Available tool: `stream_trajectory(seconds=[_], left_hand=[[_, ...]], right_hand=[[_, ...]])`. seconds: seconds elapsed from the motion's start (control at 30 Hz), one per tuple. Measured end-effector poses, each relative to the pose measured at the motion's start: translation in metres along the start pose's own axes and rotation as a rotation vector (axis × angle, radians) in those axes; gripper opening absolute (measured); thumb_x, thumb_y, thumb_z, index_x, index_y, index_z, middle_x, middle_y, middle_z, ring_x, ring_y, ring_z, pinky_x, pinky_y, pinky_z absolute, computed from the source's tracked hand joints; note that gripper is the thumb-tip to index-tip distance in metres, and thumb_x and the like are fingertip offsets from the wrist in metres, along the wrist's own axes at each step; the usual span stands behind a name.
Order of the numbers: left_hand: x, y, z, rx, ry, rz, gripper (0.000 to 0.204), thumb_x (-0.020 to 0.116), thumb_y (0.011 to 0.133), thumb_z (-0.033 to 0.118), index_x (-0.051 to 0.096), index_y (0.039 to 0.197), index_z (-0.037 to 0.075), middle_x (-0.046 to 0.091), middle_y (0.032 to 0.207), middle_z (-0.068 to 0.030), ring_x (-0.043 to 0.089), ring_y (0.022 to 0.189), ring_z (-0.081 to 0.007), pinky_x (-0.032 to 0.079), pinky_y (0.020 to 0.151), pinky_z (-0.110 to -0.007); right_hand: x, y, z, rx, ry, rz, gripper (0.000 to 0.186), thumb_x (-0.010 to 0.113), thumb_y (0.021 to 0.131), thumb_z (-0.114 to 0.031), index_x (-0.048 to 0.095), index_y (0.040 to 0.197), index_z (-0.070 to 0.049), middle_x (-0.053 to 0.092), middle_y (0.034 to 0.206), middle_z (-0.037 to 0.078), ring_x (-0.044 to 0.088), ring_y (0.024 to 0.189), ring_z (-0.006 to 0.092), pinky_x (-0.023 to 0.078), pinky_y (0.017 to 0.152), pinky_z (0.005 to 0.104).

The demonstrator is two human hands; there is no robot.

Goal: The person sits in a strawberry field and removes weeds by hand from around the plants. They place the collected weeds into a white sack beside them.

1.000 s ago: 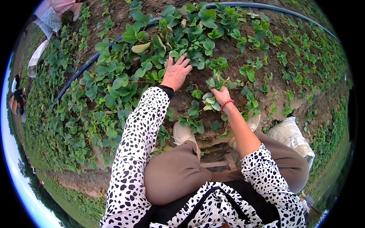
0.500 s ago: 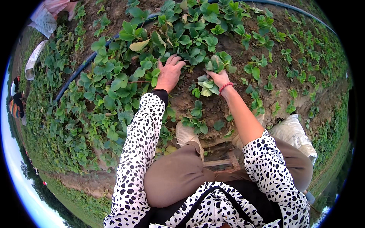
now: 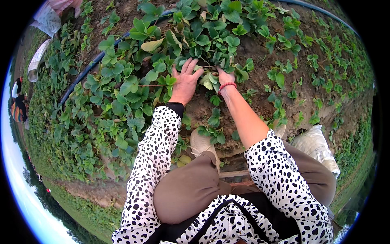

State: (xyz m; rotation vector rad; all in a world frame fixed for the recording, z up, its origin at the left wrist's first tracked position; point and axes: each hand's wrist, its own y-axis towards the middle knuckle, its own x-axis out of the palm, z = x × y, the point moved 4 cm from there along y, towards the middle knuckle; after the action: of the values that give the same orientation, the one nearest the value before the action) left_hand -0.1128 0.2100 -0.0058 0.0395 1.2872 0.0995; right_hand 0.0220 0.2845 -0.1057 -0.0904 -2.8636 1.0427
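My left hand (image 3: pixel 186 83) lies among the green strawberry-like leaves (image 3: pixel 130 85), palm down with its fingers apart. Just to its right, my right hand (image 3: pixel 225 78), with a red bead bracelet, is closed on a leafy plant (image 3: pixel 209 81) with pale-backed leaves, low against the soil; its fingertips are partly hidden by foliage. Thin stems show between the two hands. Brown soil (image 3: pixel 252 105) lies around the small plants below and to the right.
A dark blue hose (image 3: pixel 97 59) crosses the bed beyond my hands. A white sack (image 3: pixel 310 144) lies by my right leg, near my shoes (image 3: pixel 201 144) and a wooden piece (image 3: pixel 233 175). Other people (image 3: pixel 46 18) (image 3: pixel 18 105) are at the left, near a long white object (image 3: pixel 36 61).
My right hand has moved up and left, bringing the leafy bunch down beside my left hand. My left hand has shifted slightly, its fingers still spread among the leaves.
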Motion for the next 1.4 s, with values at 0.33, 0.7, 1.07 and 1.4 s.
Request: stream_trajectory(seconds=[0.33,0.7,1.07,1.4], left_hand=[[-0.002,-0.014,-0.003,-0.050,-0.018,-0.006,0.035,0.056,0.077,0.006,0.059,0.110,0.016,0.044,0.127,-0.0035,0.038,0.124,-0.0220,0.022,0.101,-0.063],[-0.032,-0.010,0.032,0.034,-0.172,0.075,0.030,0.058,0.077,0.008,0.060,0.107,0.011,0.053,0.112,-0.0027,0.045,0.117,-0.0216,0.011,0.106,-0.057],[-0.008,-0.040,0.059,-0.322,-0.846,0.010,0.026,0.053,0.081,0.006,0.051,0.106,0.002,0.057,0.107,-0.0163,0.055,0.101,-0.0334,0.039,0.092,-0.044],[0.029,-0.009,0.021,-0.833,-1.350,0.028,0.034,0.047,0.087,0.008,0.038,0.120,0.004,0.052,0.117,-0.0096,0.056,0.107,-0.0225,0.046,0.078,-0.034]], right_hand=[[-0.026,0.015,-0.037,0.075,0.106,0.024,0.026,0.059,0.085,-0.008,0.054,0.109,0.000,0.063,0.094,0.013,0.064,0.070,0.0233,0.055,0.056,0.0337],[-0.031,-0.034,-0.019,0.282,0.011,-0.259,0.022,0.062,0.081,-0.001,0.055,0.101,0.002,0.065,0.084,0.012,0.062,0.061,0.0174,0.054,0.053,0.0315],[-0.075,-0.039,-0.038,0.177,-0.138,-0.072,0.015,0.062,0.082,-0.010,0.055,0.092,-0.001,0.059,0.074,0.004,0.052,0.054,0.0110,0.044,0.051,0.0260],[-0.067,-0.042,-0.043,0.181,-0.093,-0.134,0.021,0.063,0.083,-0.005,0.050,0.099,-0.003,0.059,0.077,0.007,0.051,0.056,0.0126,0.044,0.049,0.0250]])
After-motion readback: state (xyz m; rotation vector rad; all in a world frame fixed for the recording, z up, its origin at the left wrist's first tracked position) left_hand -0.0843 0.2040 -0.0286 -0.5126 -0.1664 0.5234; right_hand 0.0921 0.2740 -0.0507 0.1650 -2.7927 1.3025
